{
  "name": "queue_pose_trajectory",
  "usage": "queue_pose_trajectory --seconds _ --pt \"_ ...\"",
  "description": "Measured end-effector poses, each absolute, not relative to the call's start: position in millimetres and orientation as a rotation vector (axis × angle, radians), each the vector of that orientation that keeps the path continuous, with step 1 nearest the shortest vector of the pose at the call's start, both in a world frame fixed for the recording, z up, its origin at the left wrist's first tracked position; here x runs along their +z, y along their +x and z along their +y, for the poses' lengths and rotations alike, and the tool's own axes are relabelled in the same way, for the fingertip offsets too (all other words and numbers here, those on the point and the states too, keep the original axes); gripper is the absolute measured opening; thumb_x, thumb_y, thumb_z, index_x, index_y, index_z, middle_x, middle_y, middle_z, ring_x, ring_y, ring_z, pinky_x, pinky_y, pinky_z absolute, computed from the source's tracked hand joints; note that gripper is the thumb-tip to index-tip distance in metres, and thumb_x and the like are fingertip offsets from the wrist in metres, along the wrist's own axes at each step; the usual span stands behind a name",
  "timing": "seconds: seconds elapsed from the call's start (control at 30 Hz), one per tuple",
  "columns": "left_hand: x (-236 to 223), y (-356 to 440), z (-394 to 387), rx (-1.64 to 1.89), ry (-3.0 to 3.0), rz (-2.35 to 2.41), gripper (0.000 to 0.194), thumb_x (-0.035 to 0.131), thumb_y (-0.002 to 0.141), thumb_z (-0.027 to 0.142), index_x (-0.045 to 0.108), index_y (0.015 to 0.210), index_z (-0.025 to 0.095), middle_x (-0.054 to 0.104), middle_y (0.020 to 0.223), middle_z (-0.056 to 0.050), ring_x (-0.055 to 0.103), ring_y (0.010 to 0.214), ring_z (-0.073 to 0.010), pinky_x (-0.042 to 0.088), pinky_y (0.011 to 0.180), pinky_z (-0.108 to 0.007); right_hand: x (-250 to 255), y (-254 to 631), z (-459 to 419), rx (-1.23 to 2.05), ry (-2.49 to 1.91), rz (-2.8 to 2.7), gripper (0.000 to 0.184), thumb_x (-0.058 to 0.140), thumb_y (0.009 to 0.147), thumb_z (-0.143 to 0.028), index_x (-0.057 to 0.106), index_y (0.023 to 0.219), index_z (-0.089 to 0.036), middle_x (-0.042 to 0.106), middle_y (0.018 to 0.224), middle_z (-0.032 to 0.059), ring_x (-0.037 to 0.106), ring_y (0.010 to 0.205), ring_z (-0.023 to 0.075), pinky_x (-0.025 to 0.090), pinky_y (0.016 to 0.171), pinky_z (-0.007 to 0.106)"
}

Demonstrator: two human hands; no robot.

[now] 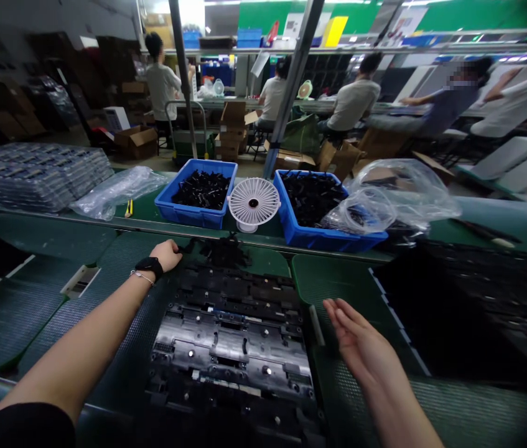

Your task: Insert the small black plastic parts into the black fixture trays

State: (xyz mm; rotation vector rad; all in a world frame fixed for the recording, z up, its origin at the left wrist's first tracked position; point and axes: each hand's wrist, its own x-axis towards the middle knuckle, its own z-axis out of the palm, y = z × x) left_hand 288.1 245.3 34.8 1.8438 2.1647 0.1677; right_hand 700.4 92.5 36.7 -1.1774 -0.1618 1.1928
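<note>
**Left hand:** The left hand, narrowly curled, meets the edge of a loose heap of small black plastic parts; whether it grips any cannot be told.

**Right hand:** The right hand lies wide open, palm up, holding nothing, above a ribbed green mat.

**Parts' location:** The heap lies on a green-matted bench, at the far end of a black fixture with silver metal plates.

**Handling (judged):** The parts look light and stiff, possibly brittle at thin edges. Being tangled, they are probably best taken singly by their thicker bodies, between the fingertips.

**Rest:** Beyond the heap stand two blue plastic crates of similar black parts, with a white desk fan between them. A clear plastic bag lies over the right crate. Seated co-workers work at a far bench.
</note>
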Motion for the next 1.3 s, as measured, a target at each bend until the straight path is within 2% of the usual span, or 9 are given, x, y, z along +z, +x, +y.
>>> queue_pose_trajectory --seconds 0.13,0.23,0.37,0.47,0.57,0.8,1.03,1.17,1.3 --pt "33 279 232 0.224 1.853 2.140 0.022 0.053 0.075 0.038 0.056 0.086 0.019 0.064 0.080 -0.004 0.058 0.073 -0.0170 0.038 0.061 -0.024 36 702 84 1.259 -1.206 -0.209 0.031 0.070 0.055 0.005 0.064 0.084 -0.006 0.068 0.088 0.0130 0.068 0.081 0.0197 0.057 0.072 0.018" --pt "34 276 218 0.257 1.882 2.079 0.027 0.052 0.077 0.041 0.054 0.093 0.019 0.061 0.074 -0.001 0.057 0.069 -0.0159 0.039 0.059 -0.024 35 703 79 1.252 -1.241 -0.220 0.024 0.073 0.058 0.000 0.065 0.080 -0.008 0.068 0.081 0.0104 0.068 0.074 0.0172 0.058 0.066 0.016" --pt "40 276 202 0.393 1.973 2.060 0.033 0.050 0.079 0.036 0.047 0.107 0.018 0.058 0.087 -0.003 0.056 0.077 -0.0165 0.042 0.069 -0.026 34 705 73 1.227 -1.294 -0.301 0.015 0.076 0.064 -0.012 0.064 0.073 -0.013 0.067 0.072 0.0053 0.067 0.063 0.0141 0.058 0.056 0.016" --pt "44 279 195 0.471 2.255 1.839 0.022 0.048 0.078 0.020 0.051 0.100 0.018 0.056 0.101 -0.007 0.052 0.094 -0.0193 0.041 0.084 -0.031 36 705 70 1.212 -1.316 -0.377 0.019 0.079 0.061 -0.018 0.065 0.073 -0.013 0.066 0.065 0.0039 0.064 0.055 0.0132 0.056 0.048 0.016" --pt "42 283 195 0.349 2.390 1.623 0.024 0.049 0.073 0.010 0.058 0.094 0.020 0.057 0.108 -0.006 0.049 0.102 -0.0209 0.038 0.093 -0.035 42 700 67 1.210 -1.322 -0.405 0.026 0.082 0.055 -0.018 0.068 0.075 -0.010 0.065 0.064 0.0048 0.062 0.053 0.0136 0.055 0.045 0.018" --pt "40 275 208 0.421 2.256 1.871 0.018 0.048 0.078 0.023 0.062 0.087 0.016 0.062 0.096 -0.010 0.052 0.098 -0.0247 0.040 0.091 -0.036 67 687 61 1.346 -1.258 -0.414 0.036 0.082 0.051 -0.011 0.069 0.085 -0.009 0.068 0.075 0.0066 0.063 0.062 0.0116 0.055 0.055 0.016" --pt "139 305 179 0.979 1.920 1.608 0.029 0.040 0.087 0.034 0.057 0.102 0.016 0.065 0.093 -0.003 0.058 0.089 -0.0154 0.042 0.091 -0.028 106 673 49 1.474 -1.226 -0.602 0.025 0.079 0.060 -0.025 0.068 0.078 -0.013 0.063 0.069 0.0034 0.052 0.052 0.0084 0.045 0.043 0.018" --pt "196 358 125 0.822 2.074 1.361 0.028 0.039 0.090 0.034 0.059 0.106 0.024 0.063 0.100 0.000 0.057 0.093 -0.0152 0.043 0.087 -0.028 134 650 40 1.382 -1.241 -0.919 0.022 0.075 0.066 -0.030 0.067 0.079 -0.014 0.053 0.060 -0.0008 0.043 0.050 0.0076 0.035 0.043 0.018" --pt "214 404 76 0.639 2.378 1.070 0.021 0.042 0.090 0.027 0.059 0.102 0.024 0.060 0.096 -0.001 0.054 0.090 -0.0137 0.044 0.080 -0.026 158 628 29 1.197 -1.265 -1.222 0.016 0.070 0.072 -0.031 0.067 0.080 -0.017 0.053 0.068 -0.0005 0.045 0.061 0.0108 0.037 0.055 0.023"
